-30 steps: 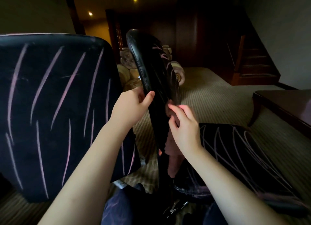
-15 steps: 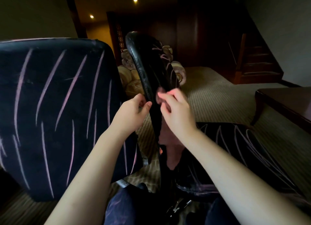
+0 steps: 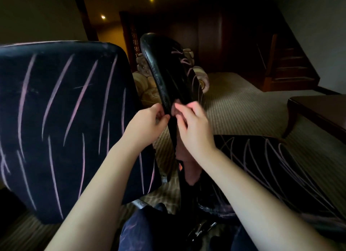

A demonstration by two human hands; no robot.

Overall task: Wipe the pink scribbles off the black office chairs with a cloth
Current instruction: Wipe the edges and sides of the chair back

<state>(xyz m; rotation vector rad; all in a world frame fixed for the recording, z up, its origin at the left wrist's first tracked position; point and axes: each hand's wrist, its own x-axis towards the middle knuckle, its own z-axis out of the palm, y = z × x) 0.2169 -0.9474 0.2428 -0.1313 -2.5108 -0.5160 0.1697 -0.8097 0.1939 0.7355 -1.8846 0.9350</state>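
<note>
Black leather backrest [image 3: 164, 76] stands edge-on btw the two hands, with pink scribbles [image 3: 177, 53] on its far face. Left hand [image 3: 148, 125] pinches the stitched rim, a narrow hold. Right hand [image 3: 194, 127] has its fingers curled round a dull pink cloth [image 3: 189, 168] and presses it to the face just beside the rim; the rest hangs limp below the wrist. Cloth looks soft, light & floppy, so prob. best bunched into a pad under the fingertips. Leather looks slick & the back may swing, so bracing at the rim makes sense. Fabric chair [image 3: 65, 119] on the left & seat [image 3: 271, 166] on the right carry pink lines too.
</note>
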